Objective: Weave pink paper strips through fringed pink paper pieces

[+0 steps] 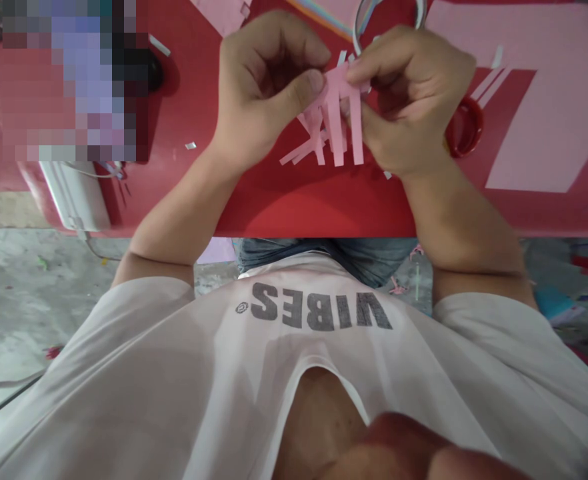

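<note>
A pink paper fringe (pixel 335 113), cut into several strips that hang downward, is held between both hands over the red table. My left hand (pixel 269 87) pinches its left upper edge between thumb and curled fingers. On the other side, my right hand (pixel 409 93) grips the upper right part, thumb and fingertips closed on the paper. Some strips fan out to the lower left. Just behind the right hand shows a tape roll or ring (pixel 358 30), partly hidden by the fingers.
Pink paper sheets (pixel 539 133) lie at the right, near a red tape roll (pixel 465 128). Striped coloured paper (pixel 324 15) is at the back. A white power bank or box (pixel 77 193) with a cable sits at the left edge. Small paper scraps (pixel 191 145) dot the red table (pixel 314 207).
</note>
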{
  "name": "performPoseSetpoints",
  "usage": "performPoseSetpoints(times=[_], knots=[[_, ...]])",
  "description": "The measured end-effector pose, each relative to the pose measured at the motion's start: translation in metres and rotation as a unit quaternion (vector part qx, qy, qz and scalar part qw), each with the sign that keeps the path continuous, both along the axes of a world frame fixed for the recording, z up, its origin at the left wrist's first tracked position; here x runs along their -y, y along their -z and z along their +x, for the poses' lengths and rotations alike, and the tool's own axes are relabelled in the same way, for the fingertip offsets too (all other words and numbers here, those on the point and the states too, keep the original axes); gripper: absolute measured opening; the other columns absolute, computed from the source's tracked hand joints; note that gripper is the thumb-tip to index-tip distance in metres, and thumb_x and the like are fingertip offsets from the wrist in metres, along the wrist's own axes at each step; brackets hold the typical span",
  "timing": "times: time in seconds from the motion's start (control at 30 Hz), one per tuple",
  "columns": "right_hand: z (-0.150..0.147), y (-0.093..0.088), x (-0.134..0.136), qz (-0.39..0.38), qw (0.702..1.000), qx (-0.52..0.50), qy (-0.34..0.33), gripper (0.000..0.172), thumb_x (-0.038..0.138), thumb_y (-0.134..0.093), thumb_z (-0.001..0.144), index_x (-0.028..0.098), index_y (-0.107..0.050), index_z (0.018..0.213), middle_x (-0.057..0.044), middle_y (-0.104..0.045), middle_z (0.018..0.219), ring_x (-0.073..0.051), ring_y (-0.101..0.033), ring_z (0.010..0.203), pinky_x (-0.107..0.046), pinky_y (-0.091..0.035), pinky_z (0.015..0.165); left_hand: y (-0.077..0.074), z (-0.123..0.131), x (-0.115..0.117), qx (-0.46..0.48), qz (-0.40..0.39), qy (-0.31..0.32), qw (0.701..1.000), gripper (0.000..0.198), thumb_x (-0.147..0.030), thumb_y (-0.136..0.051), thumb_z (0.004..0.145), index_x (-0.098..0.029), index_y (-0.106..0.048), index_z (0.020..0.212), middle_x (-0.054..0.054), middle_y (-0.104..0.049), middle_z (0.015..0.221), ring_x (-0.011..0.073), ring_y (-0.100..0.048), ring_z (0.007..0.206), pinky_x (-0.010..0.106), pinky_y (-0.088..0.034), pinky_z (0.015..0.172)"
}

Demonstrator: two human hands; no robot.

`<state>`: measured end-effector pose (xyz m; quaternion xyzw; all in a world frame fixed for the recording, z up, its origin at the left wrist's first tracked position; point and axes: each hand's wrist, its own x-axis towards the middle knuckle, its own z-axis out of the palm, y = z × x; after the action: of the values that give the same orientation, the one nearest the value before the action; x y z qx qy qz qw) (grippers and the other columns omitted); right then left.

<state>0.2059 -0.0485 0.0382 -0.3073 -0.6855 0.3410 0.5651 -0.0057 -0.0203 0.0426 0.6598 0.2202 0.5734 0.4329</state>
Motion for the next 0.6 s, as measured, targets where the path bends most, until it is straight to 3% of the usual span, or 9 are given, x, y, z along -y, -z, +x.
performPoseSetpoints(times=[0.07, 0.13, 0.23, 0.27, 0.3, 0.33, 0.43, 0.6], knots=[[0.000, 0.001, 0.000, -0.003, 1.000, 0.006, 0.002, 0.041, 0.064, -0.090, 0.077, 0.040, -0.081, 0.109, 0.001, -0.074, 0.093, -0.023, -0.065, 0.080, -0.040, -0.061, 0.074, -0.007, 0.000, 0.006, -0.001, -0.019, -0.003, 1.000, 0.015, -0.038, -0.091, 0.085, -0.028, -0.084, 0.094, 0.001, -0.075, 0.081, 0.0122, -0.063, 0.069, 0.034, -0.045, 0.057], [0.001, 0.004, -0.001, 0.004, 1.000, 0.003, -0.004, 0.041, 0.063, -0.090, 0.078, 0.039, -0.081, 0.111, 0.000, -0.074, 0.094, -0.023, -0.065, 0.080, -0.040, -0.060, 0.073, -0.003, 0.002, 0.004, 0.011, -0.023, 0.004, 1.000, 0.020, -0.044, -0.090, 0.086, -0.027, -0.082, 0.092, 0.000, -0.074, 0.078, 0.0096, -0.059, 0.063, 0.033, -0.040, 0.052], [0.002, 0.007, -0.004, 0.022, 1.000, 0.006, -0.010, 0.040, 0.060, -0.091, 0.079, 0.040, -0.080, 0.112, 0.000, -0.074, 0.094, -0.022, -0.065, 0.078, -0.039, -0.059, 0.073, 0.015, 0.004, -0.007, 0.001, -0.001, 0.027, 1.000, 0.023, -0.046, -0.086, 0.091, -0.025, -0.079, 0.100, 0.001, -0.074, 0.082, 0.0084, -0.060, 0.063, 0.030, -0.042, 0.051], [0.001, 0.007, -0.004, 0.023, 1.000, 0.009, -0.008, 0.039, 0.059, -0.092, 0.079, 0.039, -0.080, 0.111, 0.000, -0.074, 0.093, -0.022, -0.065, 0.078, -0.039, -0.059, 0.073, 0.021, 0.005, -0.011, 0.023, 0.066, 0.072, 0.995, 0.030, -0.049, -0.084, 0.091, -0.023, -0.078, 0.105, 0.001, -0.073, 0.080, 0.0077, -0.059, 0.060, 0.027, -0.039, 0.045], [0.001, 0.007, -0.004, 0.021, 1.000, 0.010, -0.005, 0.036, 0.056, -0.092, 0.080, 0.039, -0.081, 0.109, -0.001, -0.074, 0.092, -0.022, -0.065, 0.078, -0.039, -0.059, 0.073, 0.027, 0.006, -0.013, 0.040, 0.083, 0.071, 0.993, 0.033, -0.050, -0.084, 0.091, -0.020, -0.077, 0.104, 0.002, -0.072, 0.079, 0.0072, -0.058, 0.059, 0.024, -0.038, 0.043], [0.000, 0.006, -0.003, 0.017, 1.000, 0.009, 0.000, 0.034, 0.054, -0.093, 0.080, 0.038, -0.081, 0.108, -0.001, -0.074, 0.092, -0.022, -0.065, 0.077, -0.039, -0.059, 0.073, 0.031, 0.008, -0.014, 0.040, 0.051, 0.033, 0.997, 0.031, -0.047, -0.082, 0.093, -0.017, -0.076, 0.100, 0.002, -0.071, 0.080, 0.0063, -0.058, 0.061, 0.021, -0.037, 0.046], [-0.004, 0.000, 0.000, -0.010, 1.000, 0.001, 0.007, 0.032, 0.049, -0.090, 0.084, 0.038, -0.079, 0.111, 0.001, -0.074, 0.095, -0.021, -0.066, 0.078, -0.037, -0.058, 0.070, 0.035, 0.012, -0.012, 0.059, 0.052, 0.000, 0.997, 0.036, -0.046, -0.078, 0.093, -0.011, -0.072, 0.093, -0.002, -0.065, 0.074, 0.0011, -0.054, 0.059, 0.012, -0.029, 0.051], [-0.005, -0.008, -0.002, -0.054, 0.996, -0.066, -0.030, 0.046, 0.058, -0.079, 0.085, 0.036, -0.070, 0.125, 0.001, -0.071, 0.089, -0.022, -0.063, 0.069, -0.039, -0.054, 0.064, 0.039, 0.010, -0.020, 0.075, 0.020, -0.031, 0.996, 0.036, -0.046, -0.082, 0.091, -0.012, -0.072, 0.090, -0.002, -0.065, 0.074, 0.0020, -0.050, 0.058, 0.016, -0.029, 0.052]])
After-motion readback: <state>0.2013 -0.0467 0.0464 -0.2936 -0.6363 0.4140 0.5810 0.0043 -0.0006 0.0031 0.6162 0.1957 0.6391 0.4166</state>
